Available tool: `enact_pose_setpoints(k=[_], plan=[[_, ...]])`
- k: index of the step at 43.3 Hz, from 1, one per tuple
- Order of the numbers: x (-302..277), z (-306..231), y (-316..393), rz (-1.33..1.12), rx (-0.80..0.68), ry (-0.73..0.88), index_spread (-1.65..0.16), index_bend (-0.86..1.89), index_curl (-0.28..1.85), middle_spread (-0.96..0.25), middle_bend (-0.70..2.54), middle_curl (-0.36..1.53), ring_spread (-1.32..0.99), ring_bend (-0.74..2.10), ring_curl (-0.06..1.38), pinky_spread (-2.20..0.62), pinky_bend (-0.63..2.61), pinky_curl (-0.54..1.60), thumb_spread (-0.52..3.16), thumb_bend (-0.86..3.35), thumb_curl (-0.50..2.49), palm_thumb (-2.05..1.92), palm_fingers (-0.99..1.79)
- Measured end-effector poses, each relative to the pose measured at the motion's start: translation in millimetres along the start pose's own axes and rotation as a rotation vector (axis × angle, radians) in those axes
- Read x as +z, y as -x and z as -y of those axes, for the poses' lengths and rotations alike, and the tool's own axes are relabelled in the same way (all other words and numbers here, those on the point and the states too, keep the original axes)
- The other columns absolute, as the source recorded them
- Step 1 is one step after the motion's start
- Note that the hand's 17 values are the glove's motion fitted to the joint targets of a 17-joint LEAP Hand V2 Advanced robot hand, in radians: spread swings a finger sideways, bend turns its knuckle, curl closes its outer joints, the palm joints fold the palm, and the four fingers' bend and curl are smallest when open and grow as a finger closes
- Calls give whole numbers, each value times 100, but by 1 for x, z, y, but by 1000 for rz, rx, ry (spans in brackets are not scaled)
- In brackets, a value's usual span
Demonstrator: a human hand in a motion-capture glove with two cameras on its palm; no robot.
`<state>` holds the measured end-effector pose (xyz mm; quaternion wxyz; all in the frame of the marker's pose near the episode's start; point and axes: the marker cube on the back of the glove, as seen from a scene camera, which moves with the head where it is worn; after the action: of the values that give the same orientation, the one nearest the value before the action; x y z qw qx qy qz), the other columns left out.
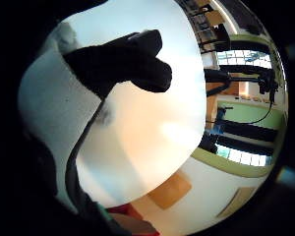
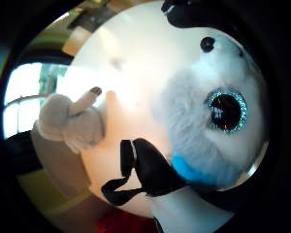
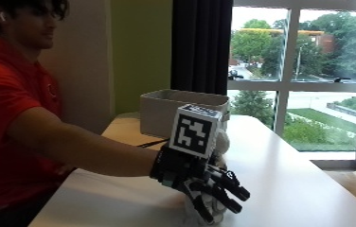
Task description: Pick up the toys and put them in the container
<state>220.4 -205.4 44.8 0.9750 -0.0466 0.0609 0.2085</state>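
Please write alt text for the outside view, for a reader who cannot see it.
A person's black-gloved right hand curls over a white plush toy on a white table. A grey rectangular container stands behind it on the table, with another pale plush toy just in front of it.

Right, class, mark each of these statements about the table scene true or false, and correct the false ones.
1. The gloved right hand is over a white plush toy on the table. True.
2. The container stands at the near end of the table, right under the hand. False: it stands at the far end, behind the hand.
3. The plush toy under the palm has a glittery eye. True.
4. The container is bright red. False: it is a pale, whitish box.
5. A second plush toy lies on the table beside the first. True, in the thumb side palm view.
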Motion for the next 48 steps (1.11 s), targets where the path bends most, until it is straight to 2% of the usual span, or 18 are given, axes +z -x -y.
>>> enact_pose_setpoints(k=[4,11,14,15,20,25,36,39,48], plan=[[6,3,-1,16,-2,32,-42,16,37,-9,17,29,3,27,18,11,103,36,103,-4,25,-3,9],[14,6,0,-14,-4,60,-42,18,35,-12,17,26,-5,66,25,-1,105,34,111,2,28,8,51],[14,5,1,-17,-10,53,-42,19,36,-13,20,28,-10,75,29,-7,101,33,115,3,30,11,59],[14,5,2,-12,-15,47,-41,22,38,-15,28,30,-14,78,30,-9,95,32,117,5,31,16,70],[17,4,6,13,-36,-48,-39,19,39,-19,36,33,-25,84,32,-18,90,30,122,9,35,26,82],[19,2,15,72,-70,-147,-38,16,38,-28,54,40,-35,87,34,-32,91,31,111,18,45,48,104],[-6,-13,35,158,-153,-250,-39,30,50,-37,75,53,-44,100,42,-41,88,35,80,20,60,64,122],[-23,-21,47,168,-187,-264,-39,39,55,-37,84,58,-44,107,45,-42,86,35,73,18,63,63,131],[-90,-45,88,203,-285,-342,-39,57,67,-36,100,68,-42,119,51,-43,90,39,57,12,70,59,128]])
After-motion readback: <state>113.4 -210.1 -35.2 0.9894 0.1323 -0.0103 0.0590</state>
